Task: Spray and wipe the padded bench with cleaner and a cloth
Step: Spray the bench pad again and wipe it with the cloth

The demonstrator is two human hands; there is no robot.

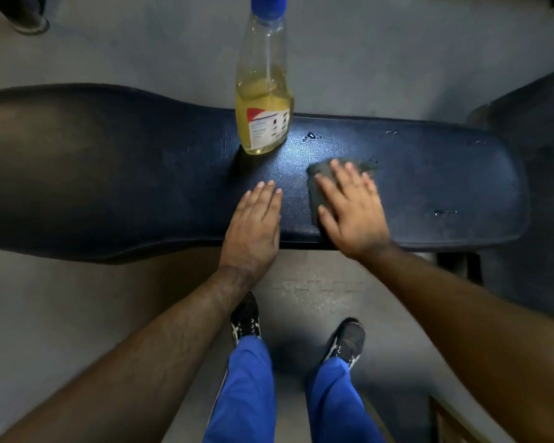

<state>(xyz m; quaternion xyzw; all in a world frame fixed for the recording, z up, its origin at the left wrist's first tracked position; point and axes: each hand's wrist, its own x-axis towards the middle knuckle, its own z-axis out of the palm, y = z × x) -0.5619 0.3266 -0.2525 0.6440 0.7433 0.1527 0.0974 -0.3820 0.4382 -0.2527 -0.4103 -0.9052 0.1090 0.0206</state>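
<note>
A single wide-angle view looks steeply down from the person's head, close above the desk (109,174), which crosses the frame from left to right. The floor (365,59) lies beyond it, and the person's own shoes (346,342) appear directly below. Straight edges bow toward the corners.

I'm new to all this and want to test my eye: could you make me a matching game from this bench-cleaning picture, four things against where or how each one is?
Things:
1. spray bottle
2. grey cloth
3. left hand
4. water droplets

States:
A. flat and bare on the padded bench, holding nothing
B. scattered on the bench's right end
C. standing upright at the bench's far edge, partly full of yellow liquid
D. pressed to the bench under the right hand

Pairs: 1-C, 2-D, 3-A, 4-B
</note>
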